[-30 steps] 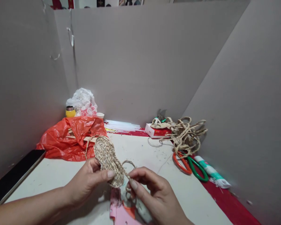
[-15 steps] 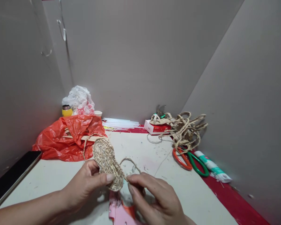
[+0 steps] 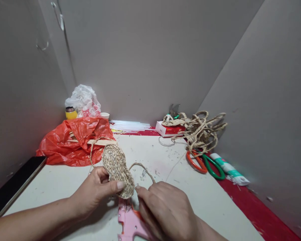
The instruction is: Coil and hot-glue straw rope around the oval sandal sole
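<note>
My left hand (image 3: pixel 96 190) pinches a small oval sole of braided straw (image 3: pixel 117 169) and holds it tilted above the white table (image 3: pixel 52 184). A loose braid tail (image 3: pixel 142 169) loops from the sole's near end to my right hand (image 3: pixel 163 212). That hand is closed, knuckles up, its fingertips at the sole's near edge, resting over a pink glue gun (image 3: pixel 130 224) that lies flat on the table. Whether the fingers grip the gun or the braid is hidden.
A red plastic bag (image 3: pixel 72 140) with wooden sticks lies at the back left, a white bag (image 3: pixel 84 100) and yellow jar (image 3: pixel 71 113) behind it. A phone (image 3: pixel 15 185) lies left. Braid bundle (image 3: pixel 200 132), red box (image 3: pixel 169 130), orange and green scissors (image 3: pixel 205 164), a tube (image 3: pixel 229 169) at right.
My right hand has sunk from beside the sole down onto the pink glue gun, turning knuckles up. The view has tilted down slightly. My left hand keeps its hold on the sole.
</note>
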The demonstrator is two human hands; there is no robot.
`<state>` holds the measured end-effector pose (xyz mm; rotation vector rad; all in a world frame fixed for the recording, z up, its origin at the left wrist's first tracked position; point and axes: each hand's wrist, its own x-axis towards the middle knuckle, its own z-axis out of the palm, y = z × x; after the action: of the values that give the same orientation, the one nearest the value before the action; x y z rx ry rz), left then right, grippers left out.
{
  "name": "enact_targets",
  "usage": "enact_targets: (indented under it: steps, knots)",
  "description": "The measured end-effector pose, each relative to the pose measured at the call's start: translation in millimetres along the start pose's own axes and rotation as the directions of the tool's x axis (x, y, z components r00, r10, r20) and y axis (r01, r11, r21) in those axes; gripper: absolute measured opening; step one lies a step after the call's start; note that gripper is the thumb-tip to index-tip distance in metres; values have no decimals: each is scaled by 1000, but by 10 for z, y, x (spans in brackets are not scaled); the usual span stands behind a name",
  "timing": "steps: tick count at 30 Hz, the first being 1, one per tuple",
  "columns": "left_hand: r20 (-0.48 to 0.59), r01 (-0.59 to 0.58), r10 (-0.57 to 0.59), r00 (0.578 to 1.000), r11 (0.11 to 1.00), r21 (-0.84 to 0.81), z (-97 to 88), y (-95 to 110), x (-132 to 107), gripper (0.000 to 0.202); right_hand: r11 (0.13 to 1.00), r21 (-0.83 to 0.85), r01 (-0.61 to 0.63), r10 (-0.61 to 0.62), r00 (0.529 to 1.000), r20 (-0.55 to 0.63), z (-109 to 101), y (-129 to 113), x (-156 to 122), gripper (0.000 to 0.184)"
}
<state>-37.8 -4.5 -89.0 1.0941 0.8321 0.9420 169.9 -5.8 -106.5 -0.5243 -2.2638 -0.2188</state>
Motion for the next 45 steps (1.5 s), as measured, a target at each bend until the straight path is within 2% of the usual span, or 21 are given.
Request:
enact_targets:
  steps: [5, 10, 15, 21, 27, 35, 45]
  knots:
    - [-27, 24, -25, 999, 999, -36, 20, 1, -1, 18, 996, -77, 51, -49, 998, 28, 30, 21, -43, 31]
    - [1, 45, -45, 999, 993, -110, 23, 8, 13, 15, 994, -100, 37, -33, 999, 39, 26, 32, -35, 21]
    - [20, 62, -60, 998, 985, -160, 38, 17, 23, 11, 993, -96, 63, -63, 998, 5, 12, 42, -25, 25]
    - [44, 90, -83, 996, 981, -173, 47, 11, 12, 11, 997, -81, -9, 13, 999, 49, 15, 44, -45, 18]
    - [74, 87, -75, 994, 983, -161, 49, 5, 18, 14, 999, -31, -44, 44, 999, -2, 22, -9, -15, 14]
    - [55, 109, -100, 994, 970, -219, 44, -31, 16, 11, 998, -69, -15, 13, 1000, -24, 24, -12, -17, 18]
    - [15, 102, -102, 995, 964, -246, 68, -46, 26, 10, 997, -76, 5, -4, 1000, 19, 10, -54, 13, 23]
